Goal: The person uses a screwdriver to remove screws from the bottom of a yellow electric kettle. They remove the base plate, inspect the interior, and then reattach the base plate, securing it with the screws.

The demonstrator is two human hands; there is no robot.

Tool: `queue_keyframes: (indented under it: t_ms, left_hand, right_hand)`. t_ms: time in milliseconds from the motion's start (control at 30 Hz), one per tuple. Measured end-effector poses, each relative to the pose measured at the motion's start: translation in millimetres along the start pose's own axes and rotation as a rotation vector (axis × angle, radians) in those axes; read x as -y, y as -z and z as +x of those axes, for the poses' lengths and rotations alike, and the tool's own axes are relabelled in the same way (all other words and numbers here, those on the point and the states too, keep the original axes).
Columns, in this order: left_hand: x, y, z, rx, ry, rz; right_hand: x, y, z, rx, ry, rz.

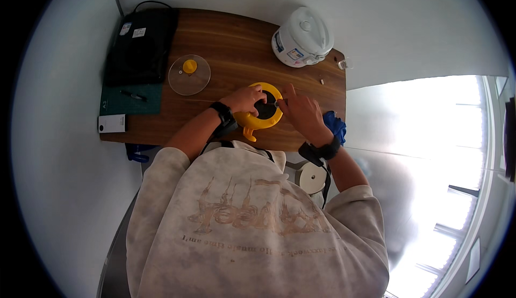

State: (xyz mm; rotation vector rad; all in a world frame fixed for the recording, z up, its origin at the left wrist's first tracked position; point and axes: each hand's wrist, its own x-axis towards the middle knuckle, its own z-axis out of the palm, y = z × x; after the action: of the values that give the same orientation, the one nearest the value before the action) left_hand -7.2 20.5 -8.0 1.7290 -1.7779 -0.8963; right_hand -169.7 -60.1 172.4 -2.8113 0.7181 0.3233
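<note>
A yellow round housing (278, 116) with a dark middle lies on the table close to my body. A short yellow hook-shaped part (249, 134) sticks out from its near side. My left hand (244, 100) reaches over its left rim, with bent fingers and thumb gripping at the dark middle. From the right, my right hand (302, 112) closes on a thin screwdriver-like tool (277, 104), whose shaft points left into the housing. One finger of that hand is stretched away from the tool. The tool's tip is too small to make out.
A clear round lid (183, 85) with a yellow knob (189, 66) lies at left. Behind are a black case (142, 51) and a white rice cooker (307, 37). A green mat (148, 102) bears a pen (133, 96); a white box (112, 123) and blue cloth (335, 126) sit near edges.
</note>
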Motion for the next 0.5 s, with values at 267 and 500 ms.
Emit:
queue_keyframes:
  t_ms: [267,500]
  left_hand:
    - [0,-1,-2,-0.02,-0.019,0.003]
    - [1,-1,-1,-0.026,-0.024,-0.008]
  right_hand:
    - [3,-2,-6,-0.135,0.086,-0.018]
    - [-16,-13,1,-0.134,0.155,0.086]
